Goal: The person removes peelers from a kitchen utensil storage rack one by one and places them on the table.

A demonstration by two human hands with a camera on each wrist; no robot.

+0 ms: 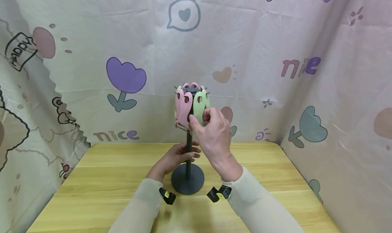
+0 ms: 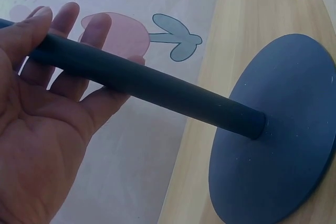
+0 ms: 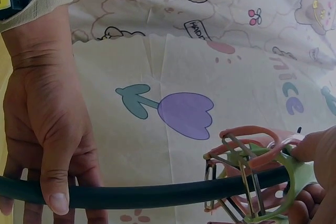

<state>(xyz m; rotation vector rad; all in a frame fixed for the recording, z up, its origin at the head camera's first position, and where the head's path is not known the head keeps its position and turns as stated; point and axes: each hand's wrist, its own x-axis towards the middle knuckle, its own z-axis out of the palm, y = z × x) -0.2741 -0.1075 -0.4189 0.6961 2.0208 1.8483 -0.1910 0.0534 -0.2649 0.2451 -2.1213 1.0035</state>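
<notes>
A dark stand with a round base (image 1: 187, 183) stands upright on the table. Around its hooked top (image 1: 192, 89) hang several pink peelers (image 1: 184, 110) and green peelers (image 1: 199, 102). My left hand (image 1: 173, 157) holds the pole (image 2: 173, 94) low down, thumb on one side and fingers on the other. Up at the top, my right hand (image 1: 216, 132) grips a green peeler (image 3: 300, 174) at the front right between thumb and curled fingers. Metal blades (image 3: 252, 187) show at the peelers' lower ends in the right wrist view. The right fingertips are partly hidden.
The wooden table (image 1: 122, 178) carries the stand near its middle. A printed cloth (image 1: 196, 49) hangs behind it and along both sides. Small black devices with yellow labels, like this one (image 1: 219, 194), sit on both wrists.
</notes>
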